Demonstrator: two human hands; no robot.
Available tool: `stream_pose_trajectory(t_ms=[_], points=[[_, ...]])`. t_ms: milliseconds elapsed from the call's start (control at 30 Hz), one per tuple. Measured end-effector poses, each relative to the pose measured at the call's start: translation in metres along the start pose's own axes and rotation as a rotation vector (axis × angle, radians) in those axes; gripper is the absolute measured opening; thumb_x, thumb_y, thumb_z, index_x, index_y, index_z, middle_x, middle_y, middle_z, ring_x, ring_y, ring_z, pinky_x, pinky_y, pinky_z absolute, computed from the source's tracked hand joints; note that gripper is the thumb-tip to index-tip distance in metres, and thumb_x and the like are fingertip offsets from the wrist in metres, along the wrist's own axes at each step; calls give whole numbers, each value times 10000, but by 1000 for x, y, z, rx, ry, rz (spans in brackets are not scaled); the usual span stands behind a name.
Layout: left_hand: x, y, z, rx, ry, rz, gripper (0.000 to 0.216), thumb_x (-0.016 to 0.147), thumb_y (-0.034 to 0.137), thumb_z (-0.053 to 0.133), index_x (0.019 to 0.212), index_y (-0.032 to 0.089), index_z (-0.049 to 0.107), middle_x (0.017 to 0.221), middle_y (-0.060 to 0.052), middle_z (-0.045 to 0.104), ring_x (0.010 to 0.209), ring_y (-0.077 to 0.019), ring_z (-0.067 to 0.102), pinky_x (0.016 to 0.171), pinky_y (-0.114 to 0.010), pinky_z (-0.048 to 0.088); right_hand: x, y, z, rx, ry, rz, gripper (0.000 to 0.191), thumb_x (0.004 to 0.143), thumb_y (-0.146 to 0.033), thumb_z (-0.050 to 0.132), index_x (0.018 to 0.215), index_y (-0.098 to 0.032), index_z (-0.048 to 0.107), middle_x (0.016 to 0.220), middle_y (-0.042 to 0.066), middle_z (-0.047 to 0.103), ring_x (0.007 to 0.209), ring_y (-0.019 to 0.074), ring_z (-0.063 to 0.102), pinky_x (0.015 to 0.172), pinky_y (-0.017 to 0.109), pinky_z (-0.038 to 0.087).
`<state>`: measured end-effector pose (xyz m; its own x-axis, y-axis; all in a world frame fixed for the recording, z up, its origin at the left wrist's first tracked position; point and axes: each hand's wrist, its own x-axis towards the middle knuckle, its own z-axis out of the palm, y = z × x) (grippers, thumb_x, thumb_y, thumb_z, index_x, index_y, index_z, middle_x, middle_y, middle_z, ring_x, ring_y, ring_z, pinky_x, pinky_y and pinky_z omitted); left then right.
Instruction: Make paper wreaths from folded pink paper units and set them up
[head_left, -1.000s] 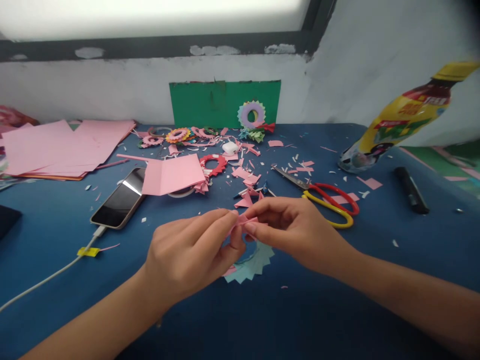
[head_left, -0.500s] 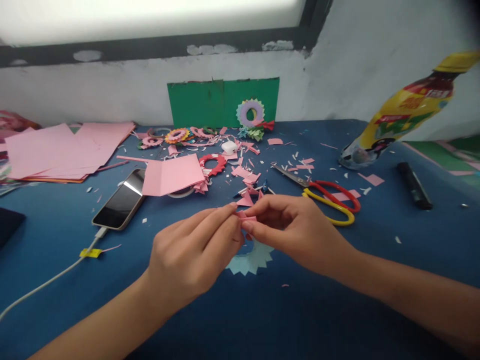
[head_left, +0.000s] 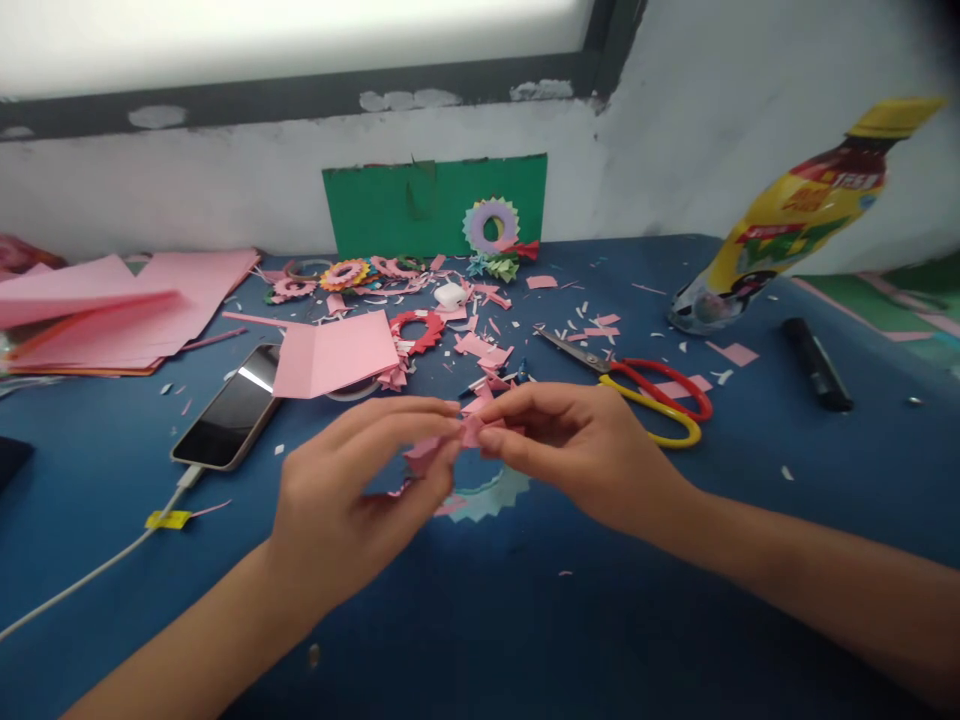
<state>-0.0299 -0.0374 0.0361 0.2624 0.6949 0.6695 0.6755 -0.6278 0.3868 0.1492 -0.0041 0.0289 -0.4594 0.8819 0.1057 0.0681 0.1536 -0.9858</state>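
Head view: my left hand (head_left: pixel 345 500) and right hand (head_left: pixel 592 450) pinch a pink fold (head_left: pixel 471 431) in closed fingers, just above a pale ring (head_left: pixel 491 497) on the tabletop (head_left: pixel 525 620). Scissors (head_left: pixel 646 387) lie beyond, phone (head_left: pixel 229 410) off left.

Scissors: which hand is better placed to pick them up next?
Probably the right hand: the scissors lie just beyond it, handles nearest its knuckles. The left hand sits farther off, across the folded pink paper both hands pinch.

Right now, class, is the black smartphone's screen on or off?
Off: the black smartphone lies face up, screen dark, showing only a pale reflection.
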Motion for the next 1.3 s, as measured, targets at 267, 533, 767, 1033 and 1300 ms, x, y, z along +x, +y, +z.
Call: stream_pose_trajectory(t_ms=[267,533,767,1033,1300], points=[[4,-2,-2,-270,-43,-340,99,736,209,656,796,278,694,709,48,716,567,-117,642,517,-205,547,2,-4,-4,-141,92,-36,194,730,-338,657,878,-227,717,820,13,711,780,195,662,683,296,557],[3,-3,-3,-326,-61,-217,187,708,111,670,790,278,690,780,58,720,618,-92,641,590,-165,531,-1,-2,-5,-285,35,-227,156,742,-194,643,877,-218,718,827,-11,721,742,160,678,652,229,568],[3,3,-3,-604,-113,-537,189,647,168,723,827,209,684,706,22,698,607,-109,640,533,-155,529,-5,-2,-1,-193,101,-259,193,739,-213,661,932,-218,660,828,-3,700,724,118,659,626,182,550],[5,0,-3,-794,-240,-820,99,710,259,689,794,234,734,699,17,724,610,-90,643,555,-124,506,-1,-2,-5,-33,-59,24,255,740,-251,662,982,-236,581,909,13,652,771,142,656,615,211,552],[5,-1,-1,-778,-239,-855,98,691,274,706,780,249,738,718,18,731,624,-86,640,548,-108,487,-1,-4,-7,-41,-81,59,250,761,-256,637,998,-244,558,946,23,654,845,167,652,640,229,555]])
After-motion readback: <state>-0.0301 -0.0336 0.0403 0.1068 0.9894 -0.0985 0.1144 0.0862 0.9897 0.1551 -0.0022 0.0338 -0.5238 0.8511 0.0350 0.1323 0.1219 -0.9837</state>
